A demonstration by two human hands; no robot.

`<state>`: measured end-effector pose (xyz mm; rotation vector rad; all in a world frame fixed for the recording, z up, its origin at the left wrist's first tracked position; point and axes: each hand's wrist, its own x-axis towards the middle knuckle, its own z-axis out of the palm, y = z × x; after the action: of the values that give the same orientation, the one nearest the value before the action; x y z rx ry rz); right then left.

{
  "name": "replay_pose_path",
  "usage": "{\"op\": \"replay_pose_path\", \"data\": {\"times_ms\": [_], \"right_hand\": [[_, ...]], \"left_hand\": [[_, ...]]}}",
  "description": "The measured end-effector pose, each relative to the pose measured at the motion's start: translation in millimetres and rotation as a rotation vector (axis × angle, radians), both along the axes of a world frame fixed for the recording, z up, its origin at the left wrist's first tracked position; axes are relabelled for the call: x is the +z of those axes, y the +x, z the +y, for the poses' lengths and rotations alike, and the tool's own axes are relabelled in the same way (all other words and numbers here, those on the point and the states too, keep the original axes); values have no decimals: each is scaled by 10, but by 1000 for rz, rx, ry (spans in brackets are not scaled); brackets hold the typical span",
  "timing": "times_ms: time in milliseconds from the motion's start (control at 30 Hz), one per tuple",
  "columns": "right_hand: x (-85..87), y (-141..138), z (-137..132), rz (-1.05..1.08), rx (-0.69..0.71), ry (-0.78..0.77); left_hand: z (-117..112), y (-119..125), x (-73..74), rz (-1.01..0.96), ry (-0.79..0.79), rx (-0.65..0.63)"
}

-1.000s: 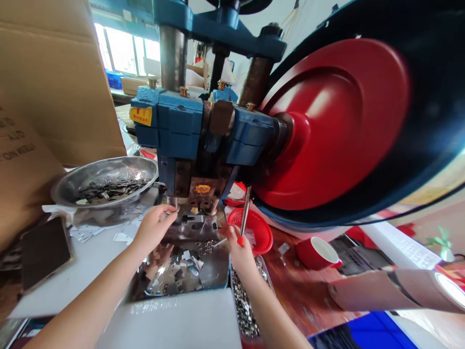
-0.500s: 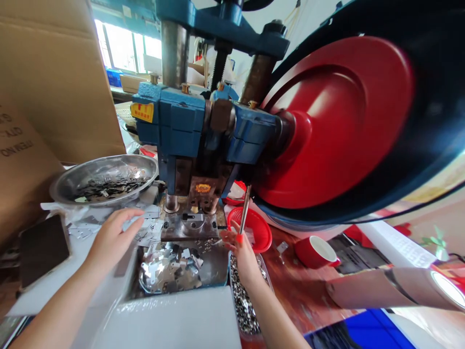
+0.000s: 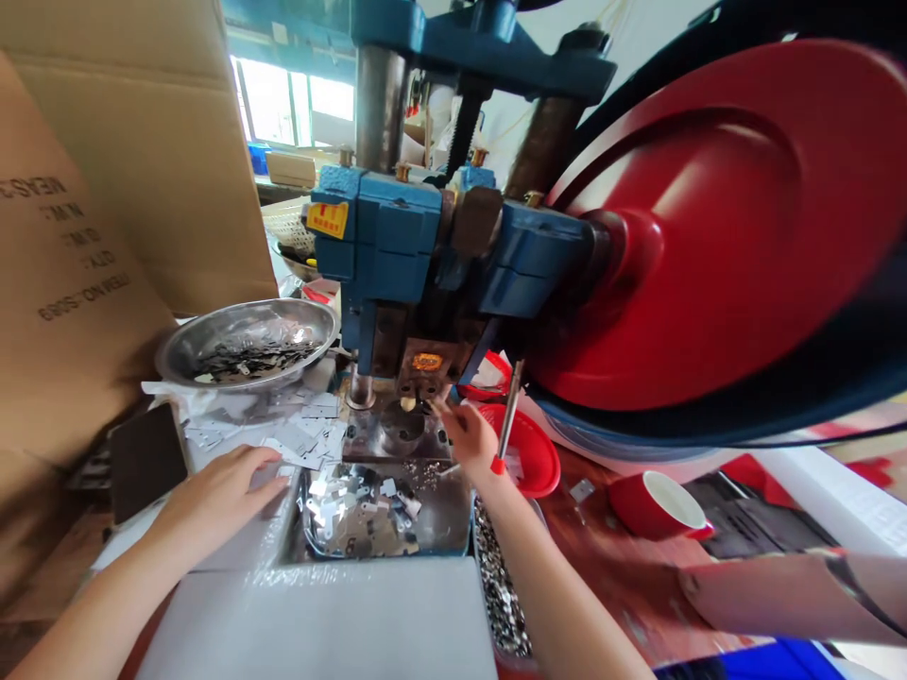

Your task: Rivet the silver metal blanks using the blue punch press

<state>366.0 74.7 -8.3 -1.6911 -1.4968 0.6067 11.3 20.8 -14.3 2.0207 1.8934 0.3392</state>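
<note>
My left hand (image 3: pixel 216 496) rests palm down on the white surface, fingers stretched toward a scatter of small flat metal plates (image 3: pixel 304 434). My right hand (image 3: pixel 471 439) reaches up to the die (image 3: pixel 401 425) under the blue punch press (image 3: pixel 397 250), fingertips pinched near the punch. It also holds a thin metal rod with a red tip (image 3: pixel 506 425), which stands upright. Below the die, a tray (image 3: pixel 453 529) holds several stamped shiny pieces.
A steel bowl of dark metal parts (image 3: pixel 248 349) sits at the left, a phone (image 3: pixel 145 463) beside it, cardboard boxes (image 3: pixel 106 208) behind. A large red flywheel (image 3: pixel 723 217) fills the right. A red bowl (image 3: pixel 535 449), a red cup (image 3: pixel 658 505) and a bin of small metal bits (image 3: pixel 500 595) lie near my right arm.
My left hand drew back from the die to the loose plates on the left. My right hand moved up to the die. The camera shifted leftward.
</note>
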Motion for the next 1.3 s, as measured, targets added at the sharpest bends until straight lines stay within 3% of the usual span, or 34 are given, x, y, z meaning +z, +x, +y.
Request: {"op": "replay_pose_path", "data": {"times_ms": [133,233,300,400,467,533,667,767,867,1000,1167,1300], "right_hand": [[-75,407,-321,295,-208,70],[-97,477,-568,245,-275,53],[-97,383,-685,103,-151,5],[-83,130,-744,-129,169,-9],[-82,-35,-708,-276,328,21],[-104,-157,-635,-426,398,31],[-193,-266,-515,-643,380,22],[-197,-286,-517,-672,347,2],[-100,-307,-541,-538,349,34],[61,-380,-422,-398,322,204],[127,-467,-118,-556,306,279],[141,-440,-56,-589,324,274]], "left_hand": [[-54,66,-59,53,-1,-13],[-41,63,-115,-7,-18,-40],[-27,47,-137,-42,-51,-34],[-18,30,-124,-82,-121,13],[-15,52,-70,-135,-141,36],[-9,130,24,-220,-136,30],[19,483,252,-523,-142,27],[61,798,330,-790,-204,95],[111,1006,272,-1034,-286,169],[143,1076,94,-1303,-316,269],[122,1065,-27,-1366,-317,371],[110,1101,-34,-1370,-320,413]]}}
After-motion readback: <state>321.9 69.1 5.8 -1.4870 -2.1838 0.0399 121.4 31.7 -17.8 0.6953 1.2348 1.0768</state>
